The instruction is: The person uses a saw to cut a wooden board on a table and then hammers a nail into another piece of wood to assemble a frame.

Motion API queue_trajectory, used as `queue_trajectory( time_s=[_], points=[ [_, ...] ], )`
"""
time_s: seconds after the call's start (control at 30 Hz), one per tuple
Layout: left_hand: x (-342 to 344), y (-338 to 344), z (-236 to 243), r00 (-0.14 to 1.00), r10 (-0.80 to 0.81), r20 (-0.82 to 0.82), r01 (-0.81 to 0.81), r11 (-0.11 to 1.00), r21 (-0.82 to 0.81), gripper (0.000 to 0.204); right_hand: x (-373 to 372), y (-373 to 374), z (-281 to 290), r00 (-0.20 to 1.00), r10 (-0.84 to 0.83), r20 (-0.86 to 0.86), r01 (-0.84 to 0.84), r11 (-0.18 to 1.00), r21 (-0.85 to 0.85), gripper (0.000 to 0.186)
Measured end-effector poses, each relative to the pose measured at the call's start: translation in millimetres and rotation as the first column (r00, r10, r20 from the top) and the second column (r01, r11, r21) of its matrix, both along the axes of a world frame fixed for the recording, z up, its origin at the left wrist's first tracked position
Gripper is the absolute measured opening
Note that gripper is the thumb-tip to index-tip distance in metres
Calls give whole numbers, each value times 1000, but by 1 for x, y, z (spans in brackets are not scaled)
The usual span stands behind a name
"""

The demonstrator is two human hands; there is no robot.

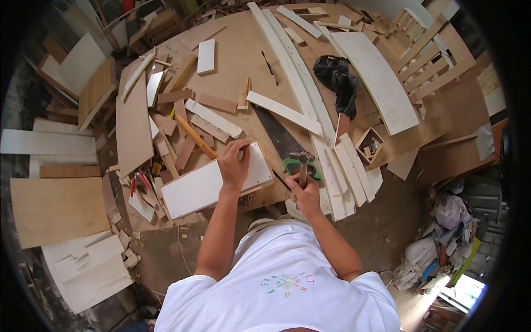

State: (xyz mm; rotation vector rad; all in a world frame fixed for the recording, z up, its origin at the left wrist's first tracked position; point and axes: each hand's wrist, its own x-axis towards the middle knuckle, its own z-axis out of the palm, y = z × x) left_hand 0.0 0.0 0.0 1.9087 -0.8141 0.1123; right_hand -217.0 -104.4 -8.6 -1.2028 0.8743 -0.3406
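Observation:
My right hand (306, 195) is wrapped round the handle of a hammer (302, 159), its metal head raised at the top. Over a white board (191, 191), my left hand (234, 160) has its fingers pinched together. Whatever is between those fingertips is too small to make out. The white board lies on light wooden pieces whose edges show along its far and right sides, and small dark dots sit near its corners. Behind the hammer lies a handsaw (290, 164) with a green handle, partly hidden by it.
Long white strips (287, 66) run across the workbench (238, 50). A black plastic bag (338, 83), a wide white panel (376, 77) and a small wooden box (369, 145) of bits lie right. Wood offcuts and red-handled pliers (133, 185) crowd the left.

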Motion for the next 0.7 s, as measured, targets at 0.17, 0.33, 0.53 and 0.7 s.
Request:
queue_trajectory(
  time_s=[0.17, 0.33, 0.53, 0.7],
  points=[
    [0, -8, 1, 999, 33, 5, -33, 999, -24, 22, -1, -11, 2, 1000, -14, -7, 14, 1000, -27, 25],
    [0, -7, -4, 1000, 25, 5, -25, 1000, -14, 22, -3, -10, 5, 999, -5, -40, 3, 999, -38, 25],
    [0, -6, -8, 998, 41, -38, -43, 998, -55, 32, 1, -18, 21, 984, 157, -79, -171, 960, -223, 28],
    [-1, -5, -3, 999, 45, 13, -45, 999, -9, 40, 33, -34, 79, 938, 326, -118, -334, 755, -565, 45]
  ],
)
